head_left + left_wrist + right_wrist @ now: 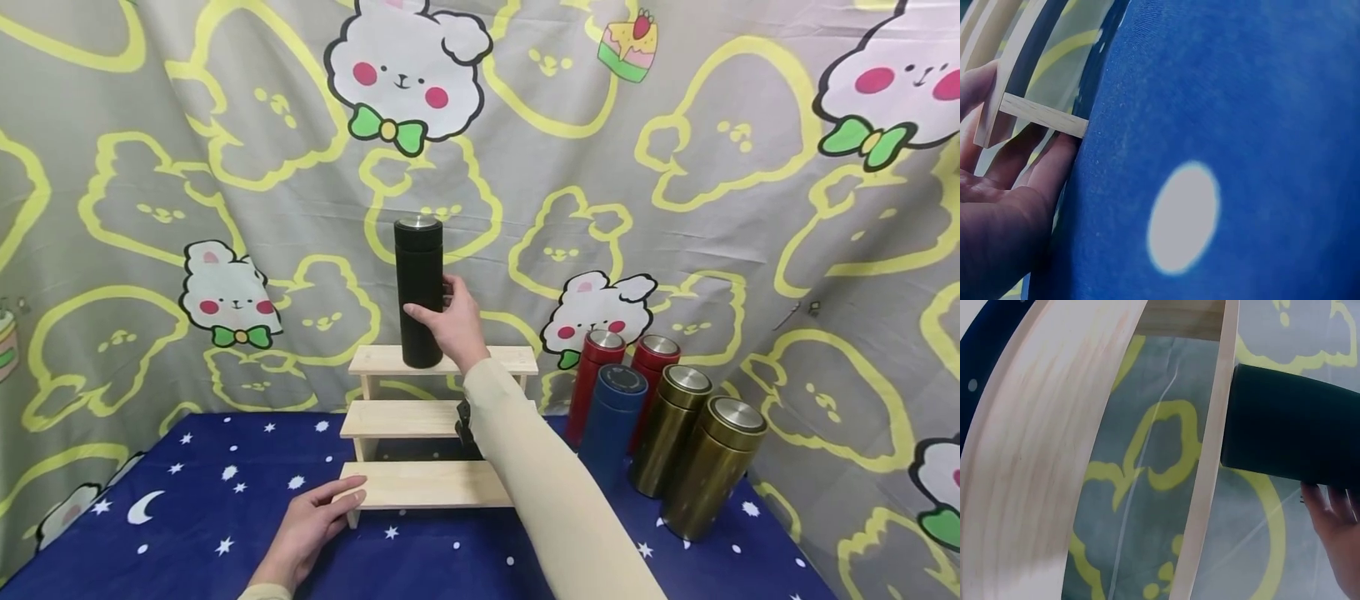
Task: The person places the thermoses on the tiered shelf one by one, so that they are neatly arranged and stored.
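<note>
A tall black thermos bottle [420, 292] with a silver-topped lid stands upright at the top step of a three-tier wooden display stand [435, 485]. My right hand [453, 321] grips the bottle from its right side, thumb across the front. In the right wrist view, the bottle's base [1272, 425] is right at the edge of the top board [1207, 487], and the fingers [1322, 512] lie along its body. Low on the left, my left hand [311, 525] holds the end of the bottom step. Its fingers [1054, 165] reach round beside the short wooden leg [1044, 115] in the left wrist view.
Right of the stand are two red bottles [587, 387], a blue bottle [613, 425] and two gold-brown bottles [712, 471], grouped close together. A dark blue cloth [247, 517] with white stars covers the table. Behind hangs a grey cartoon-print curtain [315, 217].
</note>
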Tool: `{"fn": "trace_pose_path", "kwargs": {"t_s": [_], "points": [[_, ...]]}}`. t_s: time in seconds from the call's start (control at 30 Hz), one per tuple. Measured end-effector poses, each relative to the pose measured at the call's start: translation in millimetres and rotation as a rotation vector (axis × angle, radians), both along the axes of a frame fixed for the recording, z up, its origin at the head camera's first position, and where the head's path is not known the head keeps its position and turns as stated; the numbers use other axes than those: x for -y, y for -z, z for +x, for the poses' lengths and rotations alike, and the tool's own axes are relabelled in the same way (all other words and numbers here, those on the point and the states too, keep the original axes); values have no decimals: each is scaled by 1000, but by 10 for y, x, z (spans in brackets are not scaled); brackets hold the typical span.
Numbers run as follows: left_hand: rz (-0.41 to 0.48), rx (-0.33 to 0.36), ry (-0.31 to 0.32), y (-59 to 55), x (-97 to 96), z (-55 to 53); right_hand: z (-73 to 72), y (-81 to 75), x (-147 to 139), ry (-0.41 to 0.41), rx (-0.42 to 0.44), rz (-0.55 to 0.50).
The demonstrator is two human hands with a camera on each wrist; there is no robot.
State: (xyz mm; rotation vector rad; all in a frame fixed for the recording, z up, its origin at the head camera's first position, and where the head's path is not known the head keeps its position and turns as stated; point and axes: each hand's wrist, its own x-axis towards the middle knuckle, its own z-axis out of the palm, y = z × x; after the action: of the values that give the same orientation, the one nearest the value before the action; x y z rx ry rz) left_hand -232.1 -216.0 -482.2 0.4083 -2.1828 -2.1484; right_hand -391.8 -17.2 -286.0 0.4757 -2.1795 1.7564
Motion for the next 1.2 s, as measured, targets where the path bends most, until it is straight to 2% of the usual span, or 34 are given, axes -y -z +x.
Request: {"fn": "trace_pose_path", "kwargs": {"t_s": [0.13, 0.37, 0.57, 0.67, 0.87, 1.2], "points": [[9, 21, -7, -1, -8, -6, -10, 28, -4, 2, 2, -23], [7, 15, 4, -11, -11, -22, 13, 40, -38, -17, -6, -28], [-18, 26, 7, -8, 7, 4, 110, 42, -114, -13, -24, 103], [-27, 28, 15, -11, 16, 6, 188, 40, -179, 4, -25, 143], [-27, 29, 16, -30, 32, 0, 413, 63, -336, -35, 11, 86], [-32, 40, 17, -20, 23, -4, 791, 211, -635, -56, -35, 138]]}}
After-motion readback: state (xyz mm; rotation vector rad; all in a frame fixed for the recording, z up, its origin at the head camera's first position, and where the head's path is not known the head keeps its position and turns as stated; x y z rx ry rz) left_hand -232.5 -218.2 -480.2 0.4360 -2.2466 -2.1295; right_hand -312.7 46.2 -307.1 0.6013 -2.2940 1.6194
